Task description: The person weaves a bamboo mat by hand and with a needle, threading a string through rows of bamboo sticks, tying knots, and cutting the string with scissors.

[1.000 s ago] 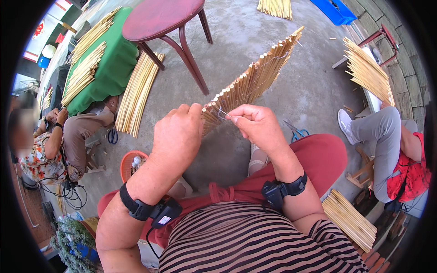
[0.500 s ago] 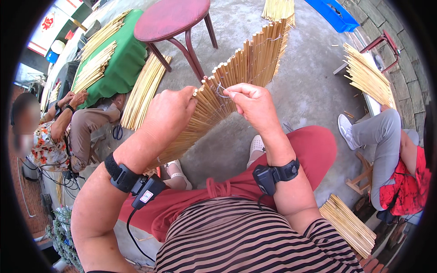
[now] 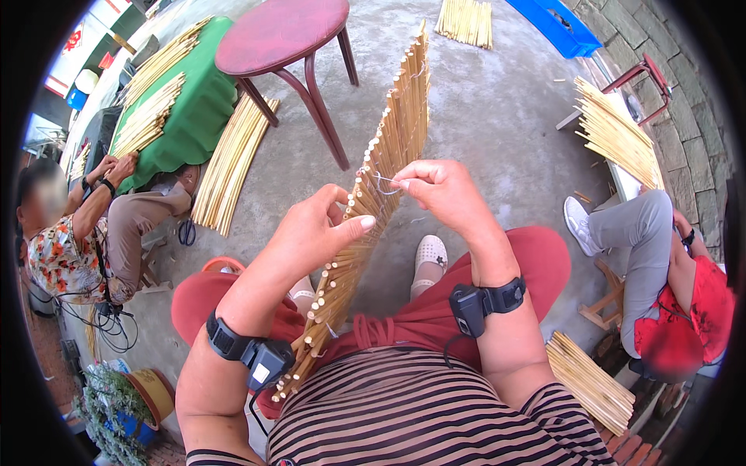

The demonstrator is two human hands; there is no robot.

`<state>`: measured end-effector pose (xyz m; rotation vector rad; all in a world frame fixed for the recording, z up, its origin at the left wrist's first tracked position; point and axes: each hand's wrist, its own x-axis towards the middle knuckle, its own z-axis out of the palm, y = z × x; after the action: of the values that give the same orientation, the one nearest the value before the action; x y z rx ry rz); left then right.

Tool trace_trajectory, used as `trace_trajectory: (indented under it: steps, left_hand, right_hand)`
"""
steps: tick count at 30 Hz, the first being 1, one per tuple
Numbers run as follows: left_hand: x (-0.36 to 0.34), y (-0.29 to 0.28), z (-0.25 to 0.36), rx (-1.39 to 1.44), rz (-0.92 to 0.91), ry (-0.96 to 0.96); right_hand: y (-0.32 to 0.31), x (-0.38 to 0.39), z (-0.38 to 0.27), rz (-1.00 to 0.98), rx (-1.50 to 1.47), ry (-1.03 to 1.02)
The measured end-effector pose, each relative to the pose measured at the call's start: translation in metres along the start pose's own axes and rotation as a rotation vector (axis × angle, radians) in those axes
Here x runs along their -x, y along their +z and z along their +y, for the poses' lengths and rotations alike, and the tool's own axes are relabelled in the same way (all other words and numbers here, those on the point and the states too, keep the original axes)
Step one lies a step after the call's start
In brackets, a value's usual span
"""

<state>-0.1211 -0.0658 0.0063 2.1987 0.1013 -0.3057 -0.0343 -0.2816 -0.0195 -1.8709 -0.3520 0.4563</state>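
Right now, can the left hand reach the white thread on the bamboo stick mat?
Probably yes. The left hand already rests on the bamboo stick mat, and the white thread, pinched by the right hand, lies just above its fingers with nothing between.

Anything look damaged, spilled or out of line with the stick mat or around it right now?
Nothing stands out. The stick mat runs in an even row, steadied by the left hand while the right hand pinches a thin thread. The stick bundles on the floor lie tidy.

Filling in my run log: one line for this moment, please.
left hand: steadies bamboo stick mat | right hand: pinches thread at mat edge
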Motion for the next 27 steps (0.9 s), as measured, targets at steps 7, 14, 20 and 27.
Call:
trace_trajectory:
  steps: [7, 14, 20, 27]
  left_hand:
    - [-0.015, 0.014, -0.025, 0.611, -0.013, 0.099]
    - [-0.018, 0.042, -0.040, 0.782, 0.090, 0.193]
    - [-0.020, 0.037, -0.044, 0.769, 0.072, 0.194]
    - [-0.023, 0.023, -0.043, 0.821, -0.086, 0.135]
  right_hand:
    - [-0.012, -0.013, -0.035, -0.126, 0.366, 0.009]
    - [-0.027, -0.024, -0.005, -0.137, 0.319, -0.013]
    - [-0.024, -0.021, -0.004, -0.129, 0.040, 0.171]
    - [-0.021, -0.025, -0.016, -0.128, 0.191, 0.126]
